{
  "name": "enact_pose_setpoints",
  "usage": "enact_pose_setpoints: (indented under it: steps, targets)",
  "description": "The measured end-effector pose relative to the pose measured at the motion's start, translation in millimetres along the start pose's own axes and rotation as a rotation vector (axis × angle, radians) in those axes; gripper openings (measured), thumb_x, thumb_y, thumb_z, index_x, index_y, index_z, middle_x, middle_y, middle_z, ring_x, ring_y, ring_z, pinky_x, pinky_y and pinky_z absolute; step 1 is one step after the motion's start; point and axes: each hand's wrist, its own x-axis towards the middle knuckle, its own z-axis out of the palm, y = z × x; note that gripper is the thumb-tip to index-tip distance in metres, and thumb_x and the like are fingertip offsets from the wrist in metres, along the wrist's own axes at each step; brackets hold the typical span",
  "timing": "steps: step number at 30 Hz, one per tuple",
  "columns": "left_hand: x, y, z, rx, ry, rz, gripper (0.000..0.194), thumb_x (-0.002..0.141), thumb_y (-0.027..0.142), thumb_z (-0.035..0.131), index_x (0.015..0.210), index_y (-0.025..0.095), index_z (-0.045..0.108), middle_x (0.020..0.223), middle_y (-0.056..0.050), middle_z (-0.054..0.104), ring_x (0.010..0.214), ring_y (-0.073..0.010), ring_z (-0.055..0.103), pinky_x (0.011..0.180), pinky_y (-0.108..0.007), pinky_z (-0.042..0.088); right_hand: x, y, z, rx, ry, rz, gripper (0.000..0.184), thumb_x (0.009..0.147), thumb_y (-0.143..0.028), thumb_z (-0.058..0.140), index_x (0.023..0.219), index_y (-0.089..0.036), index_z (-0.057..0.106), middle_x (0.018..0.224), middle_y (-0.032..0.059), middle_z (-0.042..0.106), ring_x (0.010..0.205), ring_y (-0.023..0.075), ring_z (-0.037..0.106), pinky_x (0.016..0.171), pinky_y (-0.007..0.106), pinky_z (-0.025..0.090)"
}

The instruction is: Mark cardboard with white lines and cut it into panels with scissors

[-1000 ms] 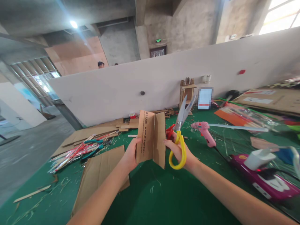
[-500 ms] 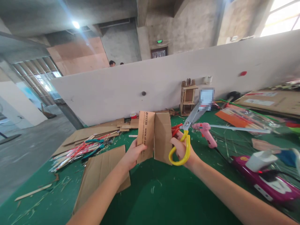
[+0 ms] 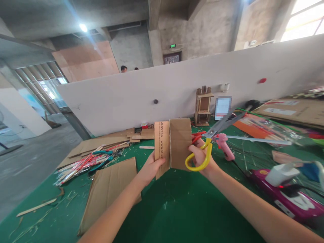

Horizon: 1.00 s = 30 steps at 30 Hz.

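My left hand (image 3: 152, 169) grips the lower left part of a piece of cardboard (image 3: 180, 143), thumb on its front. Its left panel bears black print and its right panel is plain; they meet at an upright crease or cut, I cannot tell which. In my right hand (image 3: 208, 164) is a pair of scissors (image 3: 209, 143) with yellow handles, its blades pointing up and right, away from the cardboard. The right hand's fingers are also at the cardboard's right edge. Just behind them lies a red object (image 3: 197, 136), partly hidden.
A flat cardboard sheet (image 3: 111, 189) lies left of my hands, near bagged sticks (image 3: 78, 165) and teal-handled pliers (image 3: 102, 152). To the right are a pink glue gun (image 3: 225, 146) and a purple power strip (image 3: 291, 192). A small cardboard shelf (image 3: 203, 106) stands by the white partition (image 3: 121, 104).
Both hands and the cardboard have shifted slightly right. The cardboard's panels have turned a little, and the scissors have swung to the right, with their blades tilted lower.
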Motion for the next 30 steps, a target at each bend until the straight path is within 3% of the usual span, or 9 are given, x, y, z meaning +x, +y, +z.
enact_pose_setpoints:
  steps: [6, 13, 19, 27, 30]
  targets:
    - [-4.6, -1.5, 9.5, 0.027, -0.030, 0.063, 0.058, 0.078, 0.034, 0.063, 0.132, 0.019, 0.046, 0.124, -0.010, 0.059, 0.117, -0.0282, 0.051, 0.097, -0.040, 0.040, 0.0, 2.5, -0.7, -0.014, -0.018, -0.032, 0.034, 0.061, -0.014, 0.051, 0.094, -0.024, 0.054, 0.099, 0.0026, 0.067, 0.099, 0.0240, 0.060, 0.087, 0.038, 0.047]
    - [-4.8, -2.8, 9.2, 0.056, 0.056, 0.075, 0.054, 0.080, 0.039, 0.060, 0.129, 0.017, 0.049, 0.124, -0.010, 0.059, 0.115, -0.0292, 0.051, 0.097, -0.041, 0.039, -2.5, -0.1, 0.7, -0.170, -0.028, -0.069, 0.044, 0.063, -0.016, 0.048, 0.106, -0.022, 0.056, 0.103, 0.0046, 0.067, 0.108, 0.0261, 0.057, 0.091, 0.041, 0.045]
    - [-2.2, -10.1, 7.4, 0.122, 0.031, 0.159, 0.057, 0.081, 0.039, 0.060, 0.133, 0.019, 0.046, 0.128, -0.011, 0.056, 0.121, -0.0286, 0.047, 0.103, -0.042, 0.034, -4.3, 4.4, 0.1, -0.088, -0.049, -0.034, 0.045, 0.064, -0.015, 0.051, 0.108, -0.023, 0.055, 0.109, 0.0047, 0.066, 0.107, 0.0250, 0.058, 0.093, 0.042, 0.043]
    - [-3.0, -26.4, 16.4, -0.160, 0.055, 0.053, 0.063, 0.078, 0.039, 0.065, 0.135, 0.023, 0.044, 0.132, -0.008, 0.054, 0.123, -0.0265, 0.047, 0.102, -0.038, 0.036, -8.8, -12.4, 7.9, -0.049, -0.130, -0.042, 0.056, 0.061, -0.010, 0.051, 0.116, -0.023, 0.051, 0.120, 0.0049, 0.061, 0.113, 0.0231, 0.054, 0.102, 0.041, 0.037]
    - [-3.8, -31.3, 17.3, -0.218, 0.083, 0.031, 0.063, 0.077, 0.037, 0.067, 0.134, 0.024, 0.045, 0.129, -0.008, 0.057, 0.123, -0.0262, 0.047, 0.102, -0.038, 0.037, -11.8, -20.1, 11.6, -0.060, -0.141, -0.041, 0.057, 0.061, -0.011, 0.050, 0.116, -0.023, 0.051, 0.119, 0.0054, 0.061, 0.112, 0.0235, 0.055, 0.099, 0.040, 0.040]
